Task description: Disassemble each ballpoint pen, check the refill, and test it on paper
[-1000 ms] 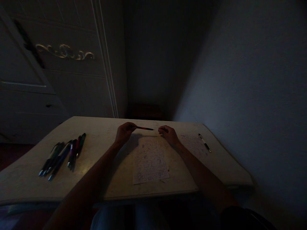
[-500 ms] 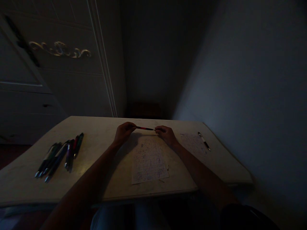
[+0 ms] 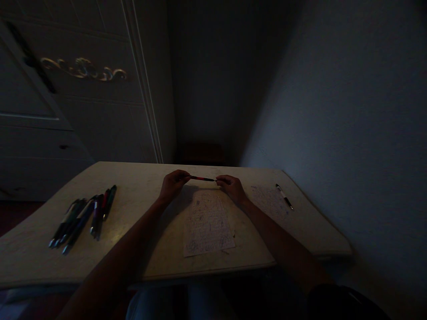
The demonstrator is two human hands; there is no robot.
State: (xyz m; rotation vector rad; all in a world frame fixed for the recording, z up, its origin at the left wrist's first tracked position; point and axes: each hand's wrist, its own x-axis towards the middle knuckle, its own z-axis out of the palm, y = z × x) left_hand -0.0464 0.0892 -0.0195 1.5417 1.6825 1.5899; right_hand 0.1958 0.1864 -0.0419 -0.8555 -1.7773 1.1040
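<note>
Between my two hands a dark pen with a red section [image 3: 202, 178] is held level above the far part of the table. My left hand [image 3: 175, 183] pinches its left end. At its right end, the fingertips of my right hand [image 3: 230, 186] close round the tip; whether they grip a separate small part there is too dark to tell. Below the hands lies a sheet of paper [image 3: 209, 226] covered in scribbles. Right of my right forearm, a black and white pen [image 3: 284, 197] rests near the table's right edge, beside more scribbled marks [image 3: 269, 200].
Several pens [image 3: 76, 222] lie in a loose bunch on the left of the pale table [image 3: 140, 173]. A cabinet with an ornate handle [image 3: 83, 69] rises behind on the left. A bare wall [image 3: 350, 133] stands close along the right side. The light is dim.
Almost nothing differs. Both hands keep the pen in nearly the same spot, with only a very slight shift to the right.
</note>
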